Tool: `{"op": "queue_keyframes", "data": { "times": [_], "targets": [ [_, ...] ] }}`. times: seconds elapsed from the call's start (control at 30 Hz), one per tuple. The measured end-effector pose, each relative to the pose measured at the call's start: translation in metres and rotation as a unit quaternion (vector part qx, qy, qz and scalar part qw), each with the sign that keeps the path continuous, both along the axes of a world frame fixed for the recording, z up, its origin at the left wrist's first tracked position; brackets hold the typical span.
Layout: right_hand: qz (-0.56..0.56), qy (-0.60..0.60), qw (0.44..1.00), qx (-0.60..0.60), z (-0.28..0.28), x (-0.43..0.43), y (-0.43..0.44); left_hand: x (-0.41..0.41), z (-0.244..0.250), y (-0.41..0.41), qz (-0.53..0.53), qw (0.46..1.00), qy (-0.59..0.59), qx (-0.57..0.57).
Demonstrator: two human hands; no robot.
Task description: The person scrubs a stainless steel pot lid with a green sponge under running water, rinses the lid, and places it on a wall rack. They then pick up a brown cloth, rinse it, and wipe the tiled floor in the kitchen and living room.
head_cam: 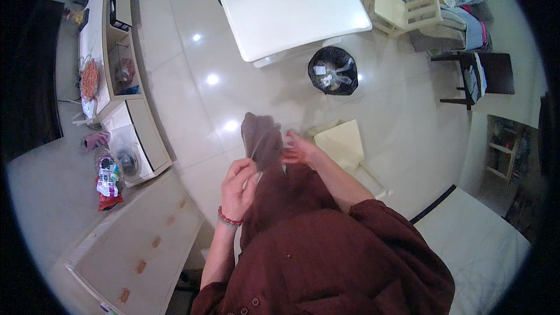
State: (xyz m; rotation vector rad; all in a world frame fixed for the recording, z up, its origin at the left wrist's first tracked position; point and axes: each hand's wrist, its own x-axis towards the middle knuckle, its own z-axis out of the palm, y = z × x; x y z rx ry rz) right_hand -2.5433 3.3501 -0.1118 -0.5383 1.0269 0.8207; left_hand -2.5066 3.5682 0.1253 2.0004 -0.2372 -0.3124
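Note:
In front of my dark red garment [319,240] hangs a dark brown piece of thin cloth [264,138], blurred at its edges. My left hand [239,186] pinches its lower left edge between thumb and fingers, and a red and green bead bracelet [229,218] circles that wrist. A thin pale line runs up from these fingertips across the cloth. On the other side, my right hand [299,151] is blurred, its fingers spread beside the cloth. Whether they touch it I cannot tell.
A pale chair [339,144] stands just past my right forearm. Ahead are a white table [297,13] and a black-lined bin [332,71] with litter. Along the left runs a low white cabinet [139,133]; a leaning white panel [148,236] is nearer. A dark chair [498,73] is at right.

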Motion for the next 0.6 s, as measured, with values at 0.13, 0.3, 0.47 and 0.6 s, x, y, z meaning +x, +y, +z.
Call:
{"op": "queue_keyframes", "data": {
  "times": [0.13, 0.3, 0.47, 0.6],
  "targets": [
    [-0.019, 0.039, 0.997, 0.068, 0.04, 0.042, 0.044, 0.015, 0.03, 0.013, -0.033, 0.999, 0.001, 0.02],
    [-0.02, -0.03, 0.999, 0.017, -0.005, 0.064, 0.08, 0.022, 0.045, 0.04, -0.016, 0.999, -0.009, 0.038],
    [-0.101, -0.027, 0.994, -0.002, 0.011, 0.05, 0.067, 0.023, 0.012, 0.075, 0.054, 0.997, 0.022, 0.046],
    [-0.151, -0.043, 0.987, -0.039, -0.035, 0.039, 0.044, 0.037, -0.037, 0.083, 0.058, 0.995, -0.033, 0.073]
  ]
}}
